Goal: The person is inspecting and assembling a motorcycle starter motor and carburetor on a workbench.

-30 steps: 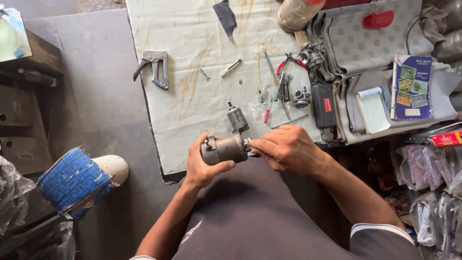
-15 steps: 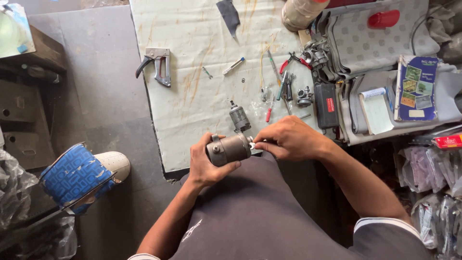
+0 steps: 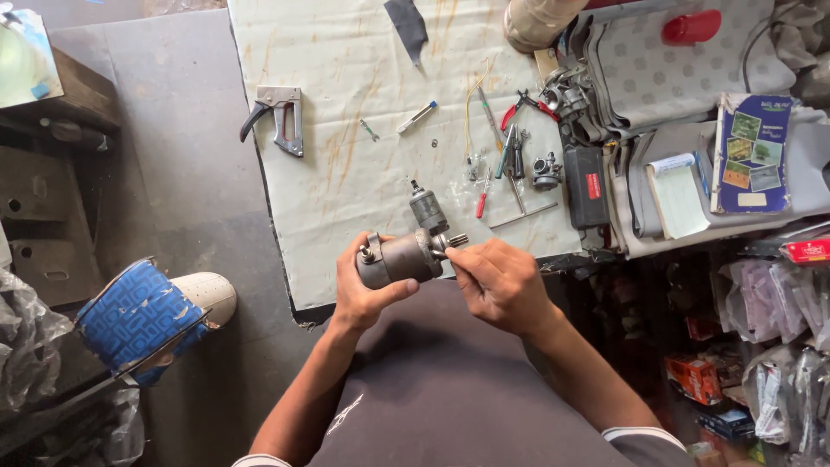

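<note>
A grey concrete floor (image 3: 164, 130) takes up the left of the view, smooth and dull. On it lies one pale cloth sheet (image 3: 346, 130), creased and streaked with rust-orange stains, serving as the work surface. To the right sits a heap of grey dotted fabric (image 3: 674, 60), with one blue booklet (image 3: 750, 151) and one white notepad (image 3: 677, 199) lying on it. At lower left stands one blue patterned stool (image 3: 138, 316) on a thin metal frame.

On the sheet are one steel staple gun (image 3: 281, 117) with a black handle, one black box (image 3: 588, 186) with a red label, one pair of red-handled pliers (image 3: 529, 105), and one small grey cylindrical part (image 3: 427, 210) standing upright just beyond the hands. A few slim tools lie near the pliers; their exact number is hard to make out.

The motor housing (image 3: 402, 258), a dark grey metal cylinder with a short toothed shaft at its right end, is held in the air over the sheet's near edge. The left hand (image 3: 363, 290) is wrapped around its body from below, thumb across the front. The right hand (image 3: 497, 285) pinches at the shaft end with its fingertips.
</note>
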